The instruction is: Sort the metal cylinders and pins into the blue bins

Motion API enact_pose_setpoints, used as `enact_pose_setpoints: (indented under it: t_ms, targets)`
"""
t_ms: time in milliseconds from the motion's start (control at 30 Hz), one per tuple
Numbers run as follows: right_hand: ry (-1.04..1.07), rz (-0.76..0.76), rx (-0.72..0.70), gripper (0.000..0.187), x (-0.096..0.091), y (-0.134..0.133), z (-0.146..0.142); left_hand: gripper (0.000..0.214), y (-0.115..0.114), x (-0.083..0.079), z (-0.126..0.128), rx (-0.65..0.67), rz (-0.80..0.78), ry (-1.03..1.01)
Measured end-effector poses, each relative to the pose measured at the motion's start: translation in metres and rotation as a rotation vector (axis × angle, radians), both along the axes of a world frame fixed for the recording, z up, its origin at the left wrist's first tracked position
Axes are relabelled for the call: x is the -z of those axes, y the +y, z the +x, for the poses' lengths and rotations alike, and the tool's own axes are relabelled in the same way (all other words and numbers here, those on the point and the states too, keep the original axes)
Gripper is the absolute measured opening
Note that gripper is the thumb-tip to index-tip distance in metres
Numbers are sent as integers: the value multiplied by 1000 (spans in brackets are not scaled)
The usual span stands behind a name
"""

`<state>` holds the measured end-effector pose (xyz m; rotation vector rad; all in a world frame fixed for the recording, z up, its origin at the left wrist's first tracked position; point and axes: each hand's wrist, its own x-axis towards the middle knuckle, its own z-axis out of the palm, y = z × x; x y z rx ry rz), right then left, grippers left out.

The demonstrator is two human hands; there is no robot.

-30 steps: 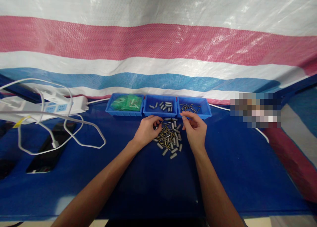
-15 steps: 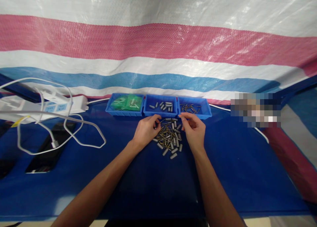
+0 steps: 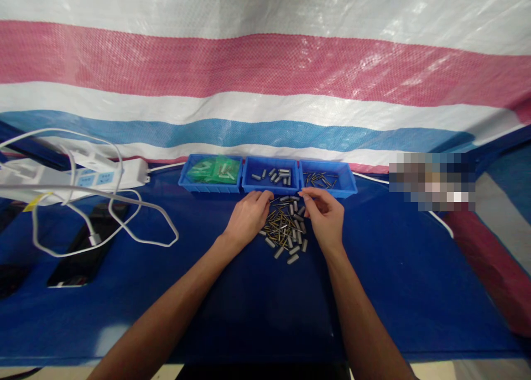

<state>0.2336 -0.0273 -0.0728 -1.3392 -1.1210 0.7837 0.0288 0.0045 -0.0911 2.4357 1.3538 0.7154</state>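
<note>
A loose pile of small metal pins and grey sleeves (image 3: 286,230) lies on the blue cloth (image 3: 257,302). My left hand (image 3: 248,217) rests at the pile's left edge with its fingers curled together near the middle tray. At the pile's right edge my right hand (image 3: 324,215) pinches its fingertips on something too small to name. Behind the pile stand three blue trays: the left tray (image 3: 211,173) holds green bags, the middle tray (image 3: 270,176) holds grey sleeves, the right tray (image 3: 327,178) holds thin pins.
A white power strip (image 3: 83,175) with looping white cables (image 3: 124,225) lies at the left, over a black phone (image 3: 83,253). A striped red, white and blue tarp (image 3: 265,76) rises behind the trays. A blurred patch sits at the right.
Both hands have crept slightly toward the trays. The left hand's fingertips now reach the middle tray's front edge. The view has shifted a little.
</note>
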Motion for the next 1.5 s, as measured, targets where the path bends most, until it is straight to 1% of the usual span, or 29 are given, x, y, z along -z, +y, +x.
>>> enact_pose_setpoints:
  t_ms: [200, 367, 500, 733, 800, 900, 1000, 1067, 1200, 1333, 1400, 1500]
  targets:
    - [-13, -14, -2, 24, 3, 0, 0, 20, 0, -2, 2, 11, -20, 3]
    - [-3, -12, -14, 23, 2, 0, 0, 16, 1, -3, 1, 35, -46, -94]
    - [0, -30, -45, 23, 3, 0, 1, 14, 0, -5, 1, 72, -34, -178]
    - [-113, -140, -191, 26, 7, -1, 1, 12, -3, -5, 1, 174, -43, -325]
    - [-117, -141, -233, 25, 7, -2, 0, 12, -3, -5, 1, 204, -49, -355]
    - [-65, -133, -298, 23, 5, -2, -1, 12, -4, -5, 2, 234, -35, -376]
    - [-6, -131, -348, 27, 4, -3, -2, 13, -4, -5, 3, 236, 5, -386]
    - [17, -134, -354, 28, 4, -2, -2, 12, -4, -6, 3, 241, 25, -392]
    - [73, -143, -317, 22, 5, -1, 0, 10, -6, -10, 4, 249, 41, -439]
    - [97, -156, -301, 21, 7, 0, 3, 8, -5, -11, 5, 205, 70, -555]
    - [109, -165, -306, 22, 6, 1, 4, 11, -3, -9, 4, 172, 51, -607]
    - [131, -169, -304, 24, 4, 1, 3, 15, -2, -7, 4, 134, -50, -697]
